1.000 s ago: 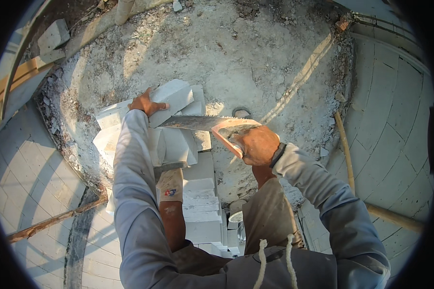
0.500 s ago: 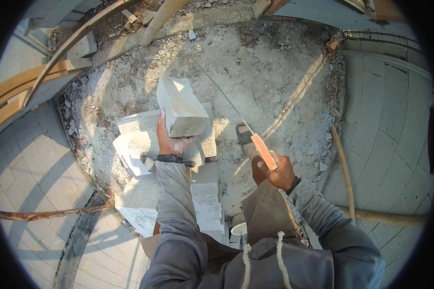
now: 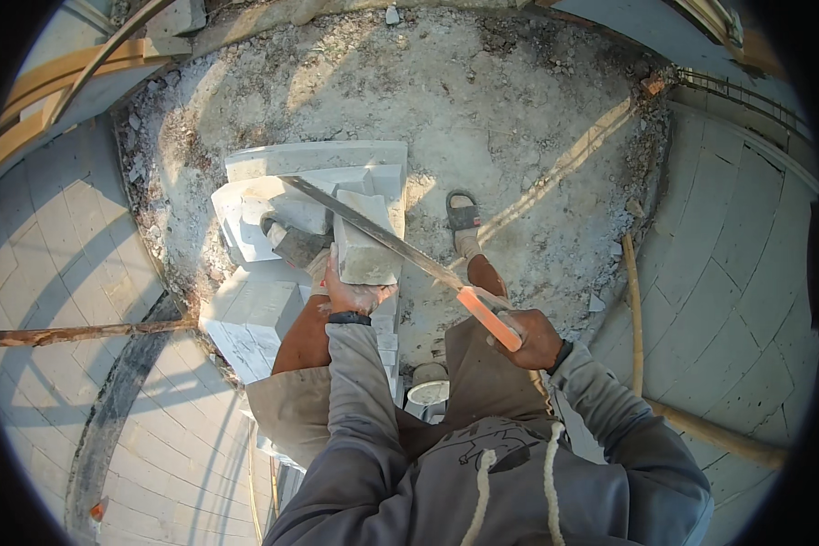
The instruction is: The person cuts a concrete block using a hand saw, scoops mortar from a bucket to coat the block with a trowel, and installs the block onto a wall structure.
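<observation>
1. One broad stretch of dusty, rubble-strewn ground (image 3: 519,136) is spreading out beneath everything, sunlit in streaks.
2. Pale, flat-faced blocks (image 3: 255,305) are lying piled toward the person's left; a sandalled left foot (image 3: 300,244) is resting among them.
3. Saw (image 3: 396,244) is slanting up and leftward over the pile: long, straight, dark-grey blade, scuffed paler near the grip; bright orange handle, flat-edged. Blade is crossing above the held block (image 3: 369,259); whether they are touching, cannot tell.
4. The held block is sitting over the pile's right side: stubby, off-white, near face duller and rough-grained.
5. Right hand (image 3: 530,338) is gripping the orange handle, fingers wrapped around.
6. Left hand (image 3: 348,297) is cupping the held block's near end, fingers lying along its left side.
</observation>
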Available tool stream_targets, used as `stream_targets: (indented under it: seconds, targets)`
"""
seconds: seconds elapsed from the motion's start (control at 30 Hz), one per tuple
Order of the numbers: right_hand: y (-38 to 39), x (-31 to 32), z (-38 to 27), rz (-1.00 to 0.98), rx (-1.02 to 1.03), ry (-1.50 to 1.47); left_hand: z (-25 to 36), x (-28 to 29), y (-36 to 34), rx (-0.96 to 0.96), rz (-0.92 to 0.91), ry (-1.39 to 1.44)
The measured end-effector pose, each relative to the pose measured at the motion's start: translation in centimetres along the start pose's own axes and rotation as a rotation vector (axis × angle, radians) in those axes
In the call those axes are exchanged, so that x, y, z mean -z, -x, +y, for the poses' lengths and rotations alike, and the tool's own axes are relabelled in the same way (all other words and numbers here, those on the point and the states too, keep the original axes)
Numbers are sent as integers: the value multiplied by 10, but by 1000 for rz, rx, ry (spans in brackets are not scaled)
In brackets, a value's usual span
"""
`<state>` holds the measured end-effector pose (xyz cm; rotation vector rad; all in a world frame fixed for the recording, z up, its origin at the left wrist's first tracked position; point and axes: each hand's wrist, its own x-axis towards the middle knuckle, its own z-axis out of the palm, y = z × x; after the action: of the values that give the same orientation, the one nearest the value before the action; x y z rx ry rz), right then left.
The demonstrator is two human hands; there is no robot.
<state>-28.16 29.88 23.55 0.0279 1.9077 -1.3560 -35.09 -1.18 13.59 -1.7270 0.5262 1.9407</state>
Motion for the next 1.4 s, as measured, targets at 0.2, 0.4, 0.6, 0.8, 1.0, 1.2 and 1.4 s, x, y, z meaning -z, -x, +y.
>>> stream_targets:
  seconds: [0.2, 0.4, 0.6, 0.8, 1.0, 1.2, 1.4]
  targets:
    - [-20, 7, 5, -73, -133, -39, 24, -27, -14, 39, -37, -65]
    - [-31, 15, 8, -113, -194, -54, 19, -16, -19, 23, -19, 4]
    - [-31, 43, -3, -161, -139, -23, 22, -4, -20, 32, 36, 105]
    - [-170, -47, 77, -43, 34, 99, 23, 5, -42, 81, -73, 81]
    - [-139, -24, 60, -183, 40, -93, 32, 21, -36, 52, -87, 58]
    - [-98, -14, 81, -168, 121, -170, 36, 20, -31, 51, -108, 52]
    - [-169, -45, 95, -107, 151, 70, 35, 17, -36, 16, -145, -19]
